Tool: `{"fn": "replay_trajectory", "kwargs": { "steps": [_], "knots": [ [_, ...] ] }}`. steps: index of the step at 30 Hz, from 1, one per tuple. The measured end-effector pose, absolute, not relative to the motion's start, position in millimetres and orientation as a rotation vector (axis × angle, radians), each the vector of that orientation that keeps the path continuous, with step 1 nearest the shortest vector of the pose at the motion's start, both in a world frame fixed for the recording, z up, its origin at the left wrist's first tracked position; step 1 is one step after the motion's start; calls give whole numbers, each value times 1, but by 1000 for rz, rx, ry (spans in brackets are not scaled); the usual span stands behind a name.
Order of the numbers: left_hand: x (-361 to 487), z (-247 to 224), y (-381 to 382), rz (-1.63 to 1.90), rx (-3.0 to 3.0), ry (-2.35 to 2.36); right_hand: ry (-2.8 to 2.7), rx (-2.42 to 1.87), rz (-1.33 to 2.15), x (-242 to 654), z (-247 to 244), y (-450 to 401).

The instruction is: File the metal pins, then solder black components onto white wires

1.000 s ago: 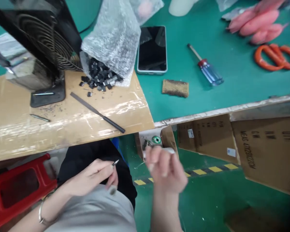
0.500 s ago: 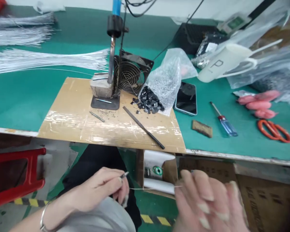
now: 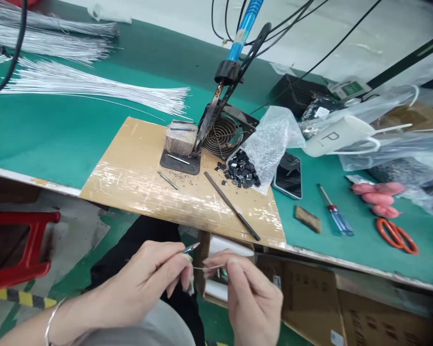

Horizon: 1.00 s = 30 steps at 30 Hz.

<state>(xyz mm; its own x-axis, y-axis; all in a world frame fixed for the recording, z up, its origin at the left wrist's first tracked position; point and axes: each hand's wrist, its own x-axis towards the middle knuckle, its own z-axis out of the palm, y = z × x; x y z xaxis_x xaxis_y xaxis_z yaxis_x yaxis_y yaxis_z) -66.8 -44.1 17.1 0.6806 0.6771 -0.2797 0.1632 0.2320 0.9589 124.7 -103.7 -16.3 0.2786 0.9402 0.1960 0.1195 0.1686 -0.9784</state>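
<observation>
Low in front of the bench, my left hand (image 3: 162, 271) is closed round a small pointed metal piece (image 3: 192, 247), whose tip sticks out past the thumb. It looks like a soldering iron tip, but most of it is hidden. Something pale shows below these fingers. A thin wire (image 3: 198, 268) spans the short gap between my two hands. Thumb and forefinger of my right hand (image 3: 250, 293) pinch its other end. Above, on the cardboard sheet (image 3: 122, 168), lie a slim metal rod (image 3: 168, 180) and a dark flat file (image 3: 231, 204).
A soldering iron (image 3: 234, 62) hangs over a wrapped block (image 3: 180, 137), beside a fan (image 3: 223, 134). Small black parts (image 3: 243, 168) spill from a plastic bag (image 3: 274, 139). To the right lie a phone (image 3: 288, 175), screwdriver (image 3: 335, 211) and scissors (image 3: 397, 235). White wires (image 3: 94, 91) lie left.
My right hand has moved left, close to my left hand, and now pinches the wire near it. The view has tilted and shifted. My left hand keeps its hold.
</observation>
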Motion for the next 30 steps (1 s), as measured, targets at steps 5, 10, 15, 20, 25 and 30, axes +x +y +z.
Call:
{"fn": "replay_trajectory", "kwargs": {
  "steps": [5, 10, 15, 20, 25, 30],
  "knots": [
    [-69, 18, -42, 418, 1372, 803, -1104, -1245, 940, 123, -10, -92],
    [-65, 22, -38, 432, 1321, 834, -1142, -1268, 828, 121, -8, -83],
    [-62, 24, -31, 491, 1286, 897, -978, -1228, 955, 120, -6, -73],
    [-61, 26, -24, 528, 1257, 902, -1129, -1215, 920, 120, 2, -60],
    [-62, 27, -15, 541, 1214, 950, -921, -1218, 1032, 130, 6, -50],
    [-53, 31, -8, 573, 1210, 927, -1118, -1183, 1160, 124, 13, -37]
  ]
}}
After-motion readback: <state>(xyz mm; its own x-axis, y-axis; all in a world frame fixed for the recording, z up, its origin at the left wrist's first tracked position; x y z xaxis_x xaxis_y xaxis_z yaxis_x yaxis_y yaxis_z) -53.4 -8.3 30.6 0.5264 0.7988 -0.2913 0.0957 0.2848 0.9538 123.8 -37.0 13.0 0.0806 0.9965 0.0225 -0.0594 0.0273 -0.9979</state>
